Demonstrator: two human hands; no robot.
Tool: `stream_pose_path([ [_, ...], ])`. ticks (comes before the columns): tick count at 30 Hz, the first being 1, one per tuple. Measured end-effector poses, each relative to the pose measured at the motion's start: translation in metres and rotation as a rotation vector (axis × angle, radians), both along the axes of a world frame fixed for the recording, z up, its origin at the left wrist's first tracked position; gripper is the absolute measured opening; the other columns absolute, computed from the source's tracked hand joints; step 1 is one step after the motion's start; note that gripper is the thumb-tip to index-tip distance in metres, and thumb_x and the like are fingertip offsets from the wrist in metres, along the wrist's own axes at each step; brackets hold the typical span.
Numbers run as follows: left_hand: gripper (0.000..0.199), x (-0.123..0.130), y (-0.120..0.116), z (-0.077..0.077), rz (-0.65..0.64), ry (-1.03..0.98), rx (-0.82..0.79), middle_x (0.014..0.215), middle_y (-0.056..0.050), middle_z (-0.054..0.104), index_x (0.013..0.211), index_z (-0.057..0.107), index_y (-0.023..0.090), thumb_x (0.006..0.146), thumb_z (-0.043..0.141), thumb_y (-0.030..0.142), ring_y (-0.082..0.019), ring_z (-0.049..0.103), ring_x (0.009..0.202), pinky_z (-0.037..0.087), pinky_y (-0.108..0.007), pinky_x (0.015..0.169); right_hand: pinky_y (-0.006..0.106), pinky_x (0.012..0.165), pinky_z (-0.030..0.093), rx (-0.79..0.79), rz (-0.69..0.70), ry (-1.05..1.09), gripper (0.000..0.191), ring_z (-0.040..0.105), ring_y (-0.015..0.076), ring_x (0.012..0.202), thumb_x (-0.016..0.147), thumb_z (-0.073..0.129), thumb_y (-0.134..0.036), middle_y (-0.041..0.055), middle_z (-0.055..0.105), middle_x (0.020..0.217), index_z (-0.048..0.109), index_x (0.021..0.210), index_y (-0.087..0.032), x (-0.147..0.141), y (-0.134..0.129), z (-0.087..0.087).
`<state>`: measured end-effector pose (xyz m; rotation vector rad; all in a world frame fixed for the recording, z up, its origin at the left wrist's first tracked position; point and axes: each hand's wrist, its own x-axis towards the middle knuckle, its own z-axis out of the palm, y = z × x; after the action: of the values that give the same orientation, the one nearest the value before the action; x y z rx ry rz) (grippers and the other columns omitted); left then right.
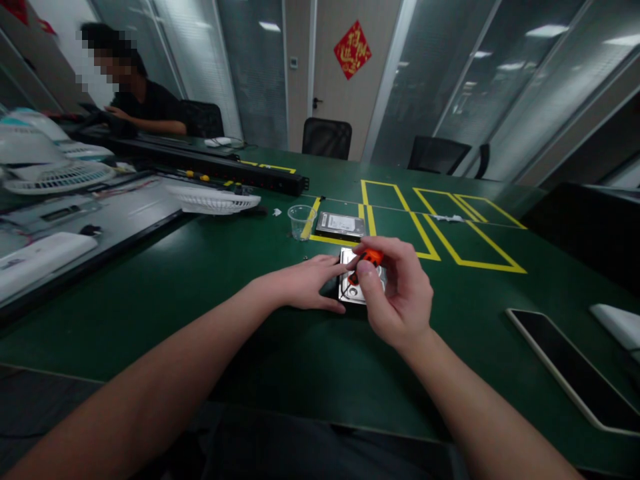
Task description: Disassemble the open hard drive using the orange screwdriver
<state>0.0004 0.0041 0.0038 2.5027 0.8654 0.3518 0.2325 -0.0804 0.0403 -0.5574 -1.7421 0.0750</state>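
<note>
A silver hard drive (347, 279) lies on the green table, partly hidden under both hands. My left hand (310, 280) steadies it from the left, thumb at the near edge and fingers reaching to the far edge. In my right hand (400, 290) is a screwdriver (371, 257) with an orange and black handle, pinched between thumb and fingers. Its thin shaft slants down to the left, with the tip at the drive's near left corner. Just beyond lies a second hard drive (341, 225), label up. A clear plastic cup (301, 223) stands left of it.
Yellow tape (485, 265) marks rectangles on the table (240, 360). A phone (575, 370) lies at the right. On the left are a long black power strip (240, 170), a large flat panel (125, 213) and white fans (50, 160). A person (150, 100) sits across at the far left.
</note>
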Motion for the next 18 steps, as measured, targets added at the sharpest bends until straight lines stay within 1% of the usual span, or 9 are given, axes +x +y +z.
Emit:
stream_pose_path([
  [3,0.105,-0.0007,0.0004,-0.0009,-0.007,-0.013,0.011,0.195,-0.017,0.065,0.194,0.058,0.034,0.106,0.101,0.072,-0.051,0.055,0.185,0.045,-0.068,0.155,0.050,0.097,0.077,-0.005,-0.011,0.000,0.027,0.090,0.0296,0.111,0.127,0.071,-0.032,0.0108,0.090,0.129,0.080,0.152,-0.030,0.0011,0.0010,-0.0002],
  [6,0.099,0.0006,-0.0006,0.0019,-0.001,0.005,0.003,0.195,-0.016,0.065,0.189,0.063,0.034,0.105,0.102,0.070,-0.051,0.056,0.184,0.047,-0.067,0.154,0.051,0.101,0.078,-0.013,0.010,-0.003,0.029,0.090,0.0306,0.117,0.129,0.066,-0.033,0.0116,0.091,0.134,0.081,0.153,-0.030,0.0027,0.0010,0.0008],
  [11,0.090,0.0038,-0.0023,0.0066,0.025,0.064,-0.028,0.194,-0.020,0.063,0.181,0.071,0.028,0.106,0.100,0.069,-0.052,0.057,0.182,0.048,-0.068,0.153,0.051,0.108,0.079,-0.021,0.040,0.010,0.035,0.092,0.0299,0.127,0.133,0.057,-0.030,0.0107,0.092,0.143,0.083,0.157,-0.031,0.0052,0.0011,0.0007],
  [14,0.089,0.0037,-0.0017,0.0054,0.023,0.071,-0.011,0.193,-0.019,0.064,0.179,0.072,0.029,0.106,0.100,0.071,-0.051,0.057,0.182,0.047,-0.067,0.155,0.051,0.111,0.079,-0.012,0.026,0.008,0.036,0.092,0.0299,0.129,0.133,0.057,-0.029,0.0103,0.093,0.144,0.083,0.158,-0.031,0.0056,0.0024,-0.0006],
  [18,0.088,0.0026,-0.0015,0.0045,0.017,0.060,0.005,0.191,-0.019,0.065,0.179,0.072,0.029,0.106,0.100,0.071,-0.050,0.058,0.182,0.047,-0.066,0.155,0.050,0.108,0.078,0.018,0.017,0.010,0.033,0.092,0.0296,0.126,0.132,0.060,-0.027,0.0102,0.092,0.140,0.083,0.156,-0.030,0.0047,0.0035,-0.0007],
])
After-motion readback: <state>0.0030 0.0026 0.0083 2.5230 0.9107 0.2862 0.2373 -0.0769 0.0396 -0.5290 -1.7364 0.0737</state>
